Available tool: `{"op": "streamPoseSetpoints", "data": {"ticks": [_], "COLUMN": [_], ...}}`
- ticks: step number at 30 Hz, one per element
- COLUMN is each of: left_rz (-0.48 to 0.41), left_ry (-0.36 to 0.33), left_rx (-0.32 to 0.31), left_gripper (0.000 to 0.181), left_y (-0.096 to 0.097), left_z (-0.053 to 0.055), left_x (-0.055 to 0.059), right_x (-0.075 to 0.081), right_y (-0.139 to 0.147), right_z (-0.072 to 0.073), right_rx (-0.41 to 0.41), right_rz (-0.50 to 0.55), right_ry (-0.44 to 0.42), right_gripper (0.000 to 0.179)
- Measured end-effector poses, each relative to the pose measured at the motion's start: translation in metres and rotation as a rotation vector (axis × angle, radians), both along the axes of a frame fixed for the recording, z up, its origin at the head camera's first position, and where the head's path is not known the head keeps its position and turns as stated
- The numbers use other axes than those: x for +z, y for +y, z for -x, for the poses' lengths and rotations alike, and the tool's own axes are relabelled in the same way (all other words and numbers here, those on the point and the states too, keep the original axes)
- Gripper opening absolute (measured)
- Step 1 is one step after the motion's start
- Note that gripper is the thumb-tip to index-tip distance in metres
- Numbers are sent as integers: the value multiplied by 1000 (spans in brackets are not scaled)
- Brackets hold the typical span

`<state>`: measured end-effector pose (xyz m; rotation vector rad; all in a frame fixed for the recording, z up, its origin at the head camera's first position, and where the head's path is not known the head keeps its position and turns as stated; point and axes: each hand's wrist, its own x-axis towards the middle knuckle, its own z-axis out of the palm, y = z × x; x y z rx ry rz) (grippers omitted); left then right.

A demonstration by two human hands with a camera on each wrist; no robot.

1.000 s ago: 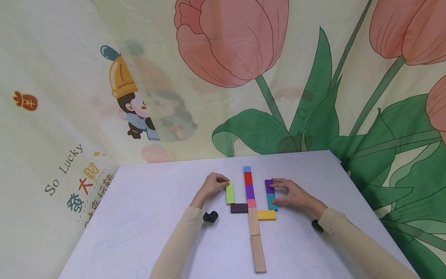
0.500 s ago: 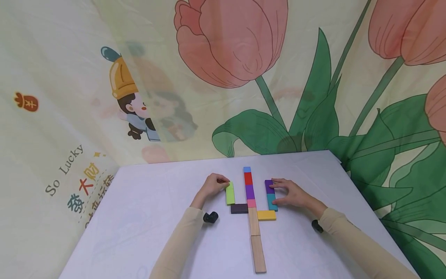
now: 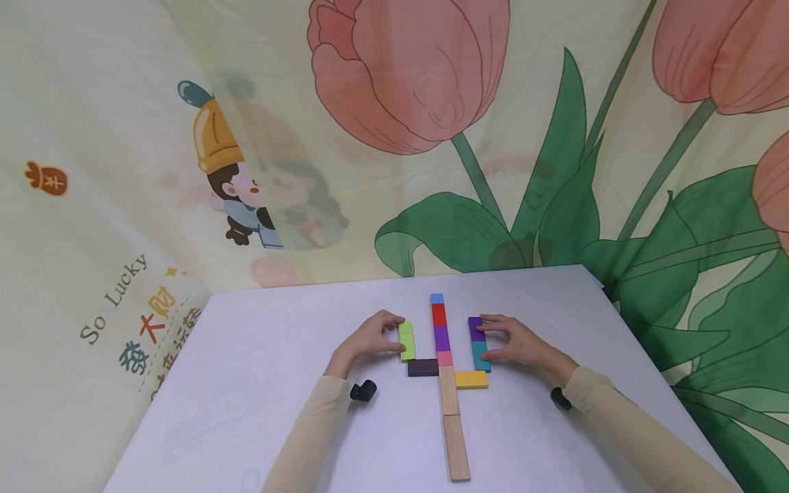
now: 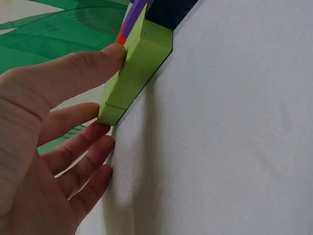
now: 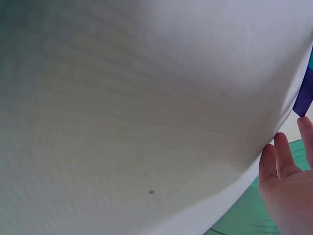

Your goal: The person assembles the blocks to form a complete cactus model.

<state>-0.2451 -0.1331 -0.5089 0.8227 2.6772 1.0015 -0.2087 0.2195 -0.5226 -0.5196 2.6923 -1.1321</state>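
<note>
My left hand lies along the outer side of two lime-green blocks, set end to end. In the left wrist view its thumb touches the longer green block, while the index fingertip is at the short block at the far end. Across the layout, my right hand has its thumb beside a teal block and a fingertip at a purple block. The right wrist view shows only part of that hand, with fingertips near the purple block's end.
Between the hands runs a row of blue, red, purple and pink blocks, continuing into two wooden planks. A black block and a yellow block jut sideways. All lie on a white-covered table.
My left hand has shifted slightly left and toward me. Its fingers, earlier together at the far end of the green blocks, are now spread along their side. The right hand stays still.
</note>
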Motion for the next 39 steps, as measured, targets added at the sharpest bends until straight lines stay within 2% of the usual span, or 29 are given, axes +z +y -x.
{"op": "streamPoseSetpoints", "data": {"ticks": [13,23,31,39], "left_rz": [19,7,21,14], "left_ry": [-46,-60,-42,-66], "left_rx": [18,6,-6,11], "left_gripper": [60,60,60,61], "left_y": [2,2,2,2], "left_z": [1,0,1,2], "left_x": [1,3,2,1], "right_x": [-1,1,0,-2], "right_y": [2,1,3,2], "right_z": [1,0,2,2], "right_rx": [18,13,9,15], "right_rz": [1,-3,2,13], "right_ry": [19,8,3,12], "right_gripper": [62,62,62,62]}}
